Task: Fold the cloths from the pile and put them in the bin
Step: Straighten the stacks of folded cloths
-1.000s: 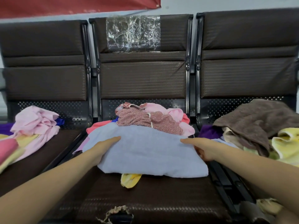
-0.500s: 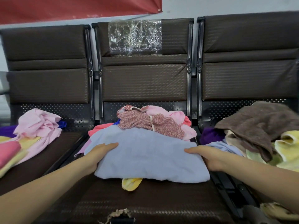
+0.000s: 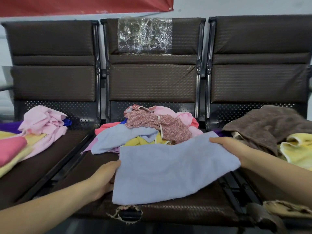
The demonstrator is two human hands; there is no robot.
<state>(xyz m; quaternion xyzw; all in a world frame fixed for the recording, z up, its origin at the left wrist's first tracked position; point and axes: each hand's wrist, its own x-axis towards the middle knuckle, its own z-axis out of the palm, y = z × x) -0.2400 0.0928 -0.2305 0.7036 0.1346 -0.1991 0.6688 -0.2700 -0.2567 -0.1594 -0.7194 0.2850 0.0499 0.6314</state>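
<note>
Both hands' grip: left hand [image 3: 104, 178], right hand [image 3: 231, 147] hold blue cloth [image 3: 170, 173].

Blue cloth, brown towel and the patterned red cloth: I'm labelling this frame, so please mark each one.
Blue cloth [image 3: 175, 169]: head view, middle of its flat top face.
Brown towel [image 3: 268, 125]: head view, its upper folds on the right seat.
Patterned red cloth [image 3: 162, 125]: head view, middle of the crumpled piece atop the pile.

I see a row of three dark brown padded seats [image 3: 152, 81] with black metal frames and perforated panels below the backrests. I note a crinkled sheet of clear plastic [image 3: 144, 36] stuck to the top of the middle backrest, a red banner [image 3: 84, 5] on the pale wall above, and torn upholstery [image 3: 125, 215] on the middle seat's front edge.
</note>
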